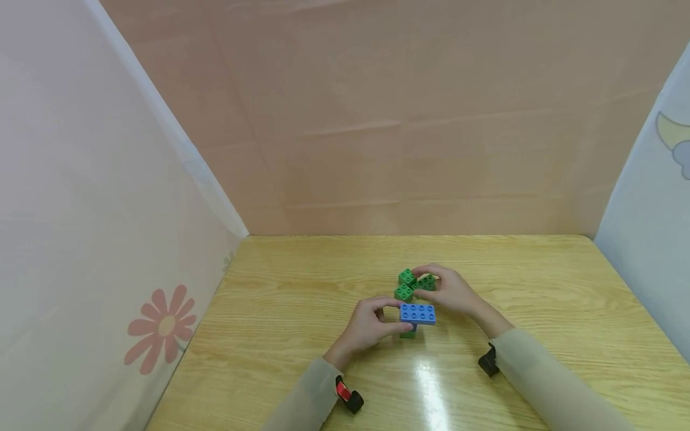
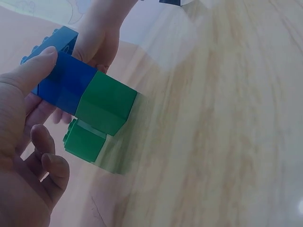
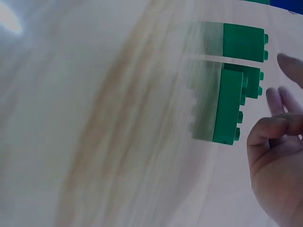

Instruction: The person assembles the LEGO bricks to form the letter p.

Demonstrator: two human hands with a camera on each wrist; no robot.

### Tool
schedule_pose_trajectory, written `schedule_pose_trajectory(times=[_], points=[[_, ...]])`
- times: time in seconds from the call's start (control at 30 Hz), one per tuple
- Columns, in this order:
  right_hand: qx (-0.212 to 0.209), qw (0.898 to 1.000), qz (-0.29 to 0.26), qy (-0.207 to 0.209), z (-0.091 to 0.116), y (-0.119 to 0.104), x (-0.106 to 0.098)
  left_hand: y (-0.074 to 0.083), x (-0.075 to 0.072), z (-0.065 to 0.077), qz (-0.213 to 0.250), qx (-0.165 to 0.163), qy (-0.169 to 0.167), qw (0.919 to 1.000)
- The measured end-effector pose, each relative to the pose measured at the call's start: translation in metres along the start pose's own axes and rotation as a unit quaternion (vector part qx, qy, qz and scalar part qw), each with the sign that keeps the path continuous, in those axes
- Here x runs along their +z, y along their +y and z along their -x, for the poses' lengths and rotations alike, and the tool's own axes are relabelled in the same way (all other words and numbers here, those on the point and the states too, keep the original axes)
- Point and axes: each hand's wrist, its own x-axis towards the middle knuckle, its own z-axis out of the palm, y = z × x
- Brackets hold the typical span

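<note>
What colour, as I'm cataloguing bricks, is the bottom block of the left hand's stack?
Green; the bottom block shows best in the left wrist view.

Between left hand [image 1: 365,325] and right hand [image 1: 454,293], three green plastic bricks [image 1: 403,293] lie on the wood-grain worktop [image 1: 280,281] behind a blue-and-green plastic stack [image 1: 417,315].

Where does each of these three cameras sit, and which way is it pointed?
Head: worn on the head, facing forward and down at the table; left hand, right hand and both sleeves show.
Left wrist: worn there, facing the blue-and-green stack that the left hand holds; that hand fills the left side, part of the right hand beyond.
Right wrist: worn there, facing three green bricks; the right hand shows at the right edge.
Shared: head and right wrist both show those three bricks.
</note>
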Motion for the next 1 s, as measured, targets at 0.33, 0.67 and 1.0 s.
schedule_pose_trajectory(times=[0.33,0.67,1.0], points=[[-0.048,0.997,-0.014,-0.063,-0.007,-0.003,0.009,0.001,0.001,0.000,0.003,0.001,-0.001,1.0000],[-0.048,0.995,0.012,-0.083,-0.015,-0.002,0.012,0.002,0.001,0.001,-0.001,0.000,0.001,1.0000],[-0.044,0.995,0.032,-0.080,-0.016,-0.003,0.011,0.001,0.002,0.001,0.002,0.008,0.000,1.0000]])
